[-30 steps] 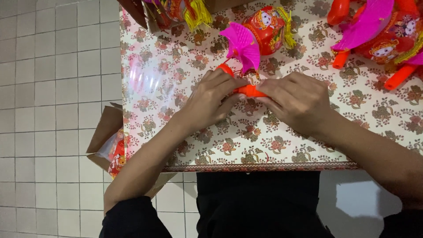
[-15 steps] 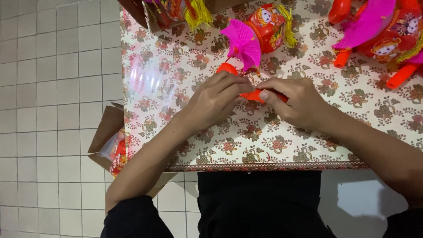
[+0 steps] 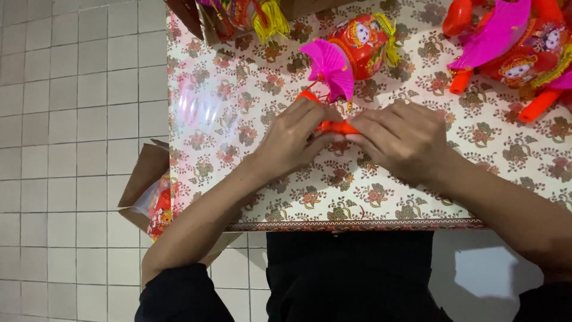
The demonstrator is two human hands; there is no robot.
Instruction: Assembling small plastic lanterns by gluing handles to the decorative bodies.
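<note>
Orange stick (image 3: 335, 126) sits between both hands at mid-worktop, just below the pink fan (image 3: 331, 67). Left hand (image 3: 296, 138) pinches its left end, right hand (image 3: 400, 138) clamps the right end; fingertips of the two nearly touch over it. Both closed on the stick.

Diff vs 0.5 s ago: hands closer together, less orange showing between them; right hand now covers more of the stick. Second orange bit (image 3: 308, 95) above the left fingers unchanged. Lanterns and box haven't moved.

Counts: 1 stick in hand, 1 red lantern (image 3: 363, 39) with fan right behind the hands, a pile of lanterns (image 3: 512, 53) top right (overlapping, can't count), 1 more cut off at top edge (image 3: 250, 15). 1 cardboard box (image 3: 149, 191) on the tiled floor (image 3: 71, 149), left of the worktop (image 3: 238, 161), red stuff inside.
</note>
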